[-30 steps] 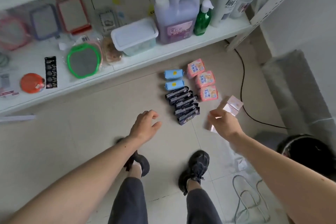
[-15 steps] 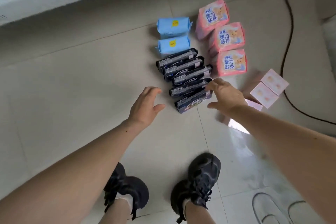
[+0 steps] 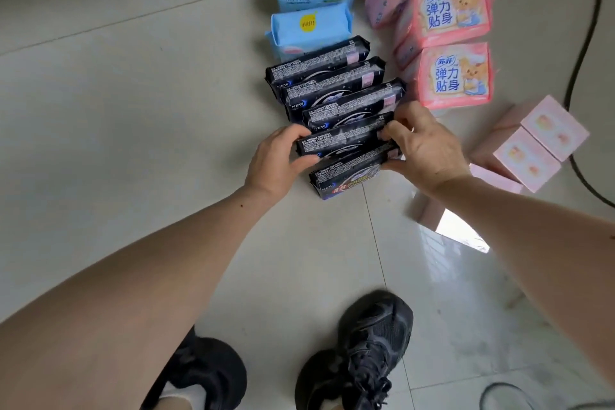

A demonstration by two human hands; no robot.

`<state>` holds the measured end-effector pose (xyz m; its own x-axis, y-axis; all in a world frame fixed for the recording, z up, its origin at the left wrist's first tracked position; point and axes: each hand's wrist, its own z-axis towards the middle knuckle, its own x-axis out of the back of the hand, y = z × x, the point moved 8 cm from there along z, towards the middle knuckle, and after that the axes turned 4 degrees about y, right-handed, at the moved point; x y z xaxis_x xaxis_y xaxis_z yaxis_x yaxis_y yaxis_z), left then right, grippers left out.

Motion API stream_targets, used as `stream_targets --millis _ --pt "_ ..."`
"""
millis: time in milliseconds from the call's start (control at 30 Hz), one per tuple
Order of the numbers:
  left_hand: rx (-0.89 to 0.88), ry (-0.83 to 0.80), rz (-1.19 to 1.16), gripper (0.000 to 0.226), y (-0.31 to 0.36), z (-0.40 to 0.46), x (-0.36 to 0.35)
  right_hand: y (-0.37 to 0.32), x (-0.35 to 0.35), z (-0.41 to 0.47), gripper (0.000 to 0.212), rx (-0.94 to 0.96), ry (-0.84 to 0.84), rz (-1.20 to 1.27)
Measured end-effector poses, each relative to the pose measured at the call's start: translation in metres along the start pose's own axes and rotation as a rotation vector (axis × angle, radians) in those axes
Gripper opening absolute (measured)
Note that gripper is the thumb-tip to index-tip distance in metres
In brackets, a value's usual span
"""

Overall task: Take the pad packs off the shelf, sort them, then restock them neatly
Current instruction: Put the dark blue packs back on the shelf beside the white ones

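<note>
Several black pad packs lean in a row on the tiled floor. My left hand grips the left ends of the two nearest black packs. My right hand grips their right ends. Two blue packs lie beyond the black row. Three pink packs with a bear print stand to the right of it. Pale pink boxes sit further right, one partly hidden under my right forearm.
A black cable runs along the floor at the right edge. My two black shoes stand at the bottom of the view. A bright reflection marks the tile near the pink boxes.
The view has dropped from the shelf to the floor and moved closer. Both hands have reached in from open positions and closed on the ends of the nearest black packs.
</note>
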<state>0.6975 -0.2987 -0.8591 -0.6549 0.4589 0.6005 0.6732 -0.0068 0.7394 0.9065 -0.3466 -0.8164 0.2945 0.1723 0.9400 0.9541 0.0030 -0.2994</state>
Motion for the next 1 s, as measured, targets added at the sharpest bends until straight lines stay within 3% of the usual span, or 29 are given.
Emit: stream_targets --millis 233,400,533,667,1000 --pt "0.063 -0.025 -0.065 0.031 -0.006 -0.002 0.003 -0.007 0.008 -0.011 0.035 0.131 0.106 -0.103" --pt "0.142 -0.058 -0.111 0.016 0.0 -0.019 0.022 -0.01 0.013 -0.026 0.038 0.123 -0.084 0.011" --pt "0.169 -0.122 -0.125 0.011 0.029 -0.041 0.057 -0.017 0.046 -0.03 0.041 -0.018 -0.274 0.061" --pt "0.182 -0.136 -0.102 0.011 0.071 -0.066 0.114 -0.046 0.116 -0.021 0.045 -0.112 -0.411 0.169" --pt "0.167 -0.025 -0.174 0.01 0.222 -0.135 0.305 -0.15 0.375 0.001 0.031 -0.16 -0.38 0.318"
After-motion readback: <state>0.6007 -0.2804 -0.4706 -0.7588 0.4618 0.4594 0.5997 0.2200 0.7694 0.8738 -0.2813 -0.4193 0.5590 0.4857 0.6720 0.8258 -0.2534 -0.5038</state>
